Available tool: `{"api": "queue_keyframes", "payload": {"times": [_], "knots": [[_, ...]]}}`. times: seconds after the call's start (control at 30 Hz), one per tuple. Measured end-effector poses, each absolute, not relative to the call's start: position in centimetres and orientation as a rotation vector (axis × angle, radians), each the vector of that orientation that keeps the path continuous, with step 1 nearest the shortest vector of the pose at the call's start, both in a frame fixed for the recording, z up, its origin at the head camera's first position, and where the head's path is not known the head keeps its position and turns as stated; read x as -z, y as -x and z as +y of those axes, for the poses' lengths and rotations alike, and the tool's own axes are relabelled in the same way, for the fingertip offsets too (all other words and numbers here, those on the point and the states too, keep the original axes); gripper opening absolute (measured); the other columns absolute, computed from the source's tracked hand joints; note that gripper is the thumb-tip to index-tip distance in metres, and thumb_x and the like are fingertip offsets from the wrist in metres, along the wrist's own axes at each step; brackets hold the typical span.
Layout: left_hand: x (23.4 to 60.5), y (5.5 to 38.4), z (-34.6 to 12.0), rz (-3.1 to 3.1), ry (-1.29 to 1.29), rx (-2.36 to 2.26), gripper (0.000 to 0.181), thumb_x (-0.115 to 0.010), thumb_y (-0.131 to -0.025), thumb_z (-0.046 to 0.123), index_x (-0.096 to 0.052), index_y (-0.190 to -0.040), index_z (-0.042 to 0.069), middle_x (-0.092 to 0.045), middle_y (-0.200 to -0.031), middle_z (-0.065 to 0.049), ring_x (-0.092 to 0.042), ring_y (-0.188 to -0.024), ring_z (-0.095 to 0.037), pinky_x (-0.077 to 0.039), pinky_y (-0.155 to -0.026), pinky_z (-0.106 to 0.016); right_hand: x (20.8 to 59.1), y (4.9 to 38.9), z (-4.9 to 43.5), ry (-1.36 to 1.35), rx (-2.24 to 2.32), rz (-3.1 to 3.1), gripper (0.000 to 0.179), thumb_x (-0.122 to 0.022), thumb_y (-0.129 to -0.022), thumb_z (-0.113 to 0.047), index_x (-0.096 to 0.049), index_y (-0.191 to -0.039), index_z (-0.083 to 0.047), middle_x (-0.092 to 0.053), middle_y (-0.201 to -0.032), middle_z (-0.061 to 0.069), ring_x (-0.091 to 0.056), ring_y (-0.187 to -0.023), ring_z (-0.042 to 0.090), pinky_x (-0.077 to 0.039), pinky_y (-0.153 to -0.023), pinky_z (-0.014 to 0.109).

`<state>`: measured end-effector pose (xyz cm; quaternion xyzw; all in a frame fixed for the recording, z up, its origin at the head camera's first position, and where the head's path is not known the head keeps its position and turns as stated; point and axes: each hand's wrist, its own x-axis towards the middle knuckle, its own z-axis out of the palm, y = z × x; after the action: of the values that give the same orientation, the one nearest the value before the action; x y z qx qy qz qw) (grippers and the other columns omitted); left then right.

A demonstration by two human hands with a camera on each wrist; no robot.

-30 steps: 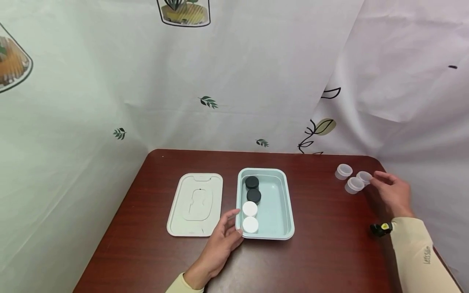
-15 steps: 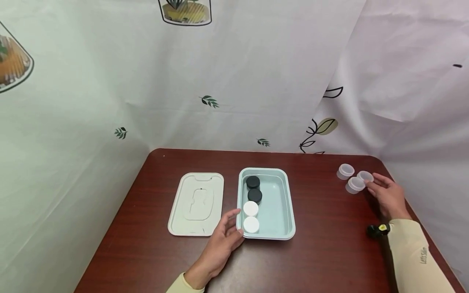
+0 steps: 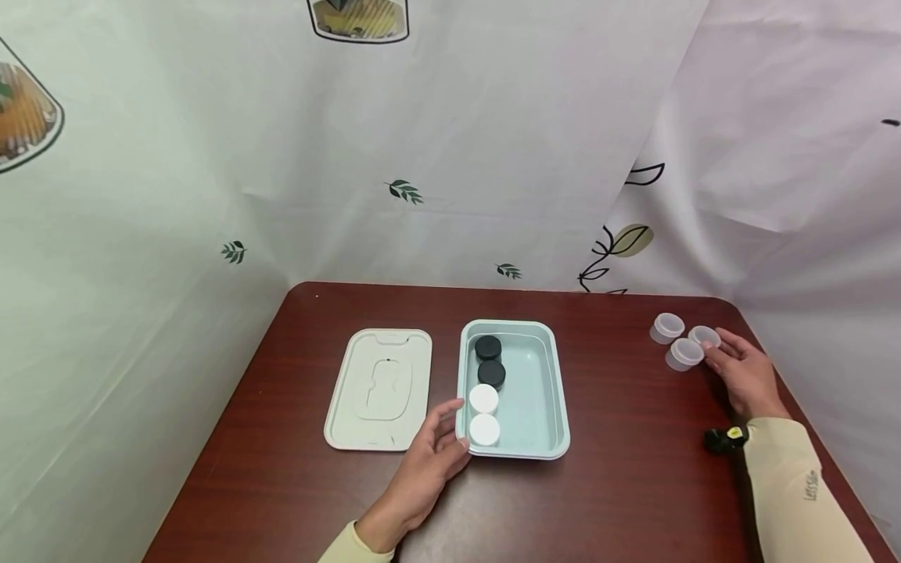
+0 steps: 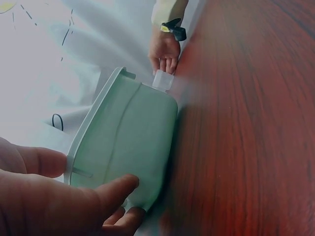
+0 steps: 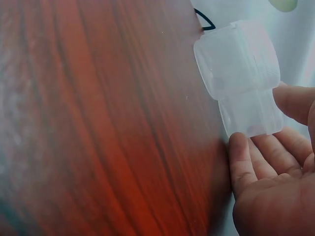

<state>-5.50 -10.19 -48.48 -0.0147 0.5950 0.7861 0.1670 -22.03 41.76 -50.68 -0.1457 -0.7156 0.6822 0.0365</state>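
Observation:
My left hand [image 3: 422,469] rests at the near left corner of a pale blue tray [image 3: 531,391], its fingertips touching the rim and outer wall. Along the tray's left side stand two black-lidded jars [image 3: 490,374] and two white-lidded jars [image 3: 484,430] in a row. At the far right, my right hand [image 3: 748,379] pinches a small translucent lidded cup [image 3: 705,336] between thumb and fingers. The right wrist view shows that cup [image 5: 248,113] partly behind another translucent cup [image 5: 231,64]. A third such cup [image 3: 667,327] stands just behind them.
A flat off-white lid [image 3: 380,391] lies left of the tray on the dark red wooden table [image 3: 598,500]. A patterned white cloth [image 3: 457,141] hangs round the table's back and sides.
My right hand has moved slightly left and its thumb and fingers have come round the rightmost cup. The left hand stays at the tray, and the head view has shifted a little.

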Motion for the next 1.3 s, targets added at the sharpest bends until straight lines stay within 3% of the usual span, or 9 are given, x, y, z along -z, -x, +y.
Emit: {"api": "queue_keyframes", "payload": {"times": [0.13,0.27,0.4,0.57,0.9,1.3], "knots": [[48.3,5.5,-10.1,1.697,0.04,-2.233,0.061,-0.056,-0.106,0.008,-0.032,-0.162,0.011,-0.037,-0.162,-0.026,-0.051,-0.14,-0.028,-0.048,-0.112,-0.044,50.7,21.9,41.9,0.452,-2.025,-2.271,0.085,-0.074,-0.1,-0.027,-0.027,-0.166,-0.003,-0.059,-0.119,-0.016,-0.063,-0.086,-0.015,-0.053,-0.075,0.007],[48.3,5.5,-10.1,1.699,0.037,-2.231,0.061,-0.056,-0.106,0.008,-0.032,-0.162,0.01,-0.037,-0.162,-0.026,-0.051,-0.14,-0.028,-0.047,-0.112,-0.046,50.6,21.8,42.0,0.448,-2.003,-2.292,0.087,-0.075,-0.099,-0.029,-0.027,-0.166,-0.002,-0.056,-0.106,-0.022,-0.063,-0.085,-0.014,-0.053,-0.074,0.007],[48.3,5.4,-10.1,1.696,0.038,-2.231,0.061,-0.056,-0.106,0.008,-0.032,-0.162,0.011,-0.037,-0.162,-0.025,-0.05,-0.141,-0.028,-0.048,-0.112,-0.045,50.2,21.8,42.3,0.444,-2.073,-2.217,0.086,-0.076,-0.099,-0.024,-0.027,-0.166,-0.002,-0.057,-0.102,-0.023,-0.064,-0.084,-0.012,-0.054,-0.074,0.009],[48.4,5.4,-10.1,1.691,0.036,-2.237,0.061,-0.056,-0.106,0.008,-0.032,-0.162,0.01,-0.037,-0.162,-0.026,-0.051,-0.141,-0.028,-0.048,-0.111,-0.044,49.2,21.4,42.6,0.397,-2.166,-2.154,0.085,-0.074,-0.1,-0.022,-0.026,-0.167,-0.004,-0.06,-0.109,-0.017,-0.066,-0.089,-0.011,-0.056,-0.075,0.01],[48.6,5.4,-10.2,1.689,0.032,-2.242,0.062,-0.057,-0.106,0.009,-0.032,-0.162,0.011,-0.037,-0.162,-0.026,-0.05,-0.141,-0.028,-0.048,-0.111,-0.042,45.9,21.0,41.5,0.235,-2.173,-2.121,0.082,-0.075,-0.099,-0.016,-0.03,-0.166,-0.002,-0.062,-0.107,-0.02,-0.069,-0.092,-0.011,-0.057,-0.078,0.012],[48.5,5.5,-10.3,1.68,0.022,-2.238,0.061,-0.057,-0.106,0.008,-0.031,-0.161,0.01,-0.038,-0.161,-0.026,-0.051,-0.141,-0.028,-0.048,-0.112,-0.044,41.8,21.4,35.3,0.052,-1.904,-2.418,0.06,-0.073,-0.101,-0.025,-0.051,-0.153,-0.006,-0.069,-0.109,-0.026,-0.073,-0.092,-0.006,-0.055,-0.08,0.011]]}}
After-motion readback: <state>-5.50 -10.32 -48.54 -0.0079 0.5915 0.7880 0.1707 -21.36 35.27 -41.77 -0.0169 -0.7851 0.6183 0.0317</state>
